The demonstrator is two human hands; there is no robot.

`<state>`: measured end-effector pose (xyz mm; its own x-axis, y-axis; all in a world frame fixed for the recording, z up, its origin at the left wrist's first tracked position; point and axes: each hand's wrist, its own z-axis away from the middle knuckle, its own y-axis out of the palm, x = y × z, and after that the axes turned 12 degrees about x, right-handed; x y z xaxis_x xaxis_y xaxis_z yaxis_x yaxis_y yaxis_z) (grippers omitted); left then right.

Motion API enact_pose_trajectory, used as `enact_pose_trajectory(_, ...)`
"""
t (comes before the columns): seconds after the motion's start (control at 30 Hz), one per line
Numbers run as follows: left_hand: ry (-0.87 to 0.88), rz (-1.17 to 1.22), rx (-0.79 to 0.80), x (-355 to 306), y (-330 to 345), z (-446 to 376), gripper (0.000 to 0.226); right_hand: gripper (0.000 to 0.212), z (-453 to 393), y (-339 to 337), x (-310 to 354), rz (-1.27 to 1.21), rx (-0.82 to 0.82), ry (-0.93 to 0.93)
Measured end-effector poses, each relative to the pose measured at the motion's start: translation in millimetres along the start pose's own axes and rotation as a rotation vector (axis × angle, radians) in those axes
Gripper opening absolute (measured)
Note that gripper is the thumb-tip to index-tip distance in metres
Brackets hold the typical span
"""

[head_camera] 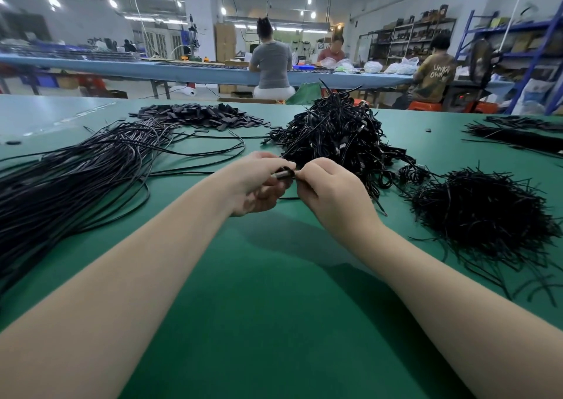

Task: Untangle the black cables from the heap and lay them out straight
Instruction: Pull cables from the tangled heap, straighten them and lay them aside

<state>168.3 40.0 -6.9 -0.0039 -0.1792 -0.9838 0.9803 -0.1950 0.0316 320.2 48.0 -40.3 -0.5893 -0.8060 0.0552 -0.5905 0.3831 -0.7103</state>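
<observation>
So the whole green surface [274,322] is basically split into zones, which makes sense for this kind of sorting job. Biggest thing is the long run of straightened cables [76,167] off to the left, all fanned out roughly the same way. Looks like that's the "done" pile, kept on the left so a finished one can just be swept over there.

Dead centre, at the far side, is the tangled heap [335,136], a proper mound of black cable with loops and ends sticking up. It sits right past the hands, I'd guess so each new one gets pulled out without reaching.

On the right there's a bristly pile of short black strips [484,215], maybe ties or offcuts, can't tell. A flatter pile of small black pieces [201,115] lies behind the straight cables.

Now the hands, raised just off the surface in front of the heap. The left hand [259,185] has its grip curled round a small coiled bundle of cable [285,173], and the right hand [329,191] is pinching the same bundle from the other side, fingertips nearly meeting. My read is they're working it loose before pulling it out straight. A thin strand [289,198] trails out below the hands.
</observation>
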Motion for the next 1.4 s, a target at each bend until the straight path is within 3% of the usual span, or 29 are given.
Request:
enact_pose_trajectory(0.17,0.104,-0.021,0.082,-2.1,-1.2,2.5,0.02,0.003,0.0,0.2,-0.8,-0.181,-0.09,0.154)
enact_pose_trajectory(0.27,0.174,-0.198,0.134,4.5,-3.2,1.3,0.039,0.003,2.6,0.6,-6.6,-0.257,-0.101,0.239)
enact_pose_trajectory(0.43,0.315,-0.351,0.012,11.6,-2.3,-0.4,0.012,0.001,2.1,4.1,-4.5,-0.301,-0.128,0.244)
enact_pose_trajectory(0.53,0.33,-0.339,-0.038,13.9,-3.8,-3.9,0.023,0.004,-0.6,4.4,-2.2,-0.293,-0.135,0.242)
enact_pose_trajectory(0.7,0.362,-0.21,-0.029,12.5,2.2,-3.8,0.015,0.005,-3.0,-0.4,-2.3,-0.265,-0.108,0.192)
enact_pose_trajectory(0.8,0.23,-0.062,-0.015,8.5,2.6,-1.0,0.021,0.004,-2.1,-2.2,-0.2,-0.148,-0.061,0.08)
enact_pose_trajectory(0.93,0.141,0.003,0.119,6.8,-0.9,1.8,0.01,0.003,-2.1,-0.5,1.1,0.094,0.007,-0.094)
enact_pose_trajectory(1.1,0.193,0.052,0.248,12.9,-12.4,4.1,0.033,0.006,2.3,0.9,0.7,-0.112,-0.08,0.082)
enact_pose_trajectory(1.17,0.257,0.009,0.267,16.4,-13.0,3.8,0.029,0.008,3.9,1.6,-1.8,-0.191,-0.085,0.172)
enact_pose_trajectory(1.4,0.375,-0.216,0.174,18.5,-8.4,2.7,0.031,0.005,3.4,2.5,-7.2,-0.297,-0.097,0.283)
